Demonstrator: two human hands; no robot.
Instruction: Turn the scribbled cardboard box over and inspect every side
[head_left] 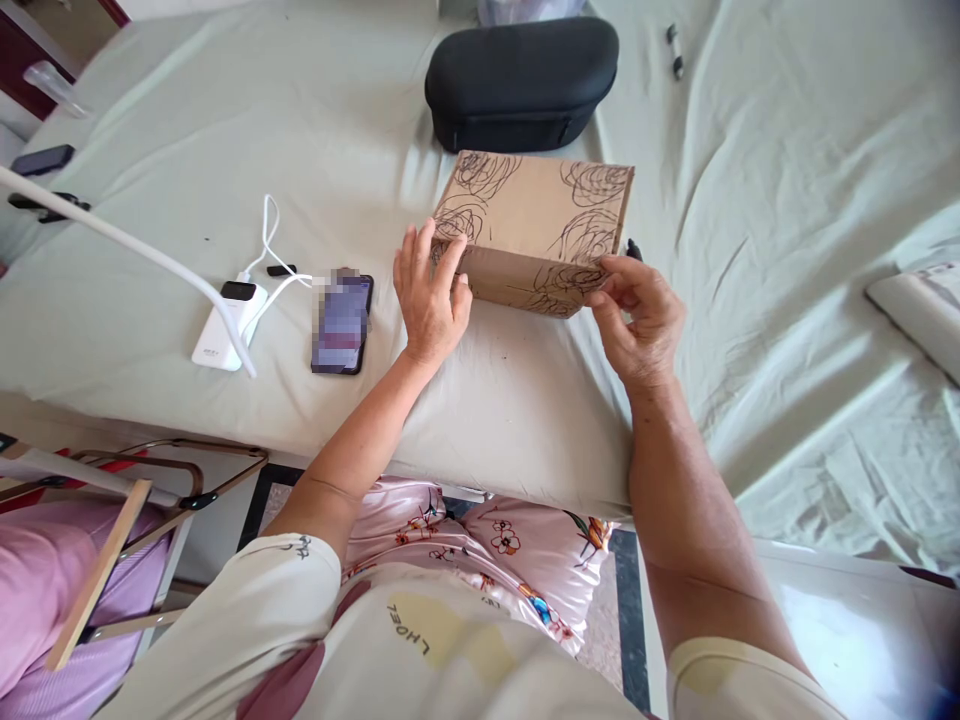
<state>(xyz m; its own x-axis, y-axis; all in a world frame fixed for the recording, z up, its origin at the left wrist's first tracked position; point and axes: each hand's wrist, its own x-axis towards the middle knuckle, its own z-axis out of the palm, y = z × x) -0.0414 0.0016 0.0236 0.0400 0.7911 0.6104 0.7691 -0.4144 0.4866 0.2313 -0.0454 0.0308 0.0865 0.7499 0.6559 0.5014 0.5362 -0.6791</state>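
Note:
A brown cardboard box [536, 225] with black scribbles lies on a pale green sheet [225, 120]. My left hand [429, 295] rests with its fingers spread against the box's near left corner. At the near right corner, my right hand [637, 312] pinches the box's edge with curled fingers. Both forearms reach in from below.
A black zipped case [521, 80] sits just behind the box. Left of my hands lie a smartphone [343, 322] and a white power bank [229, 325] with a white cable. A small marker [676, 50] lies at the far right. A folded white cloth [919, 310] sits at the right edge.

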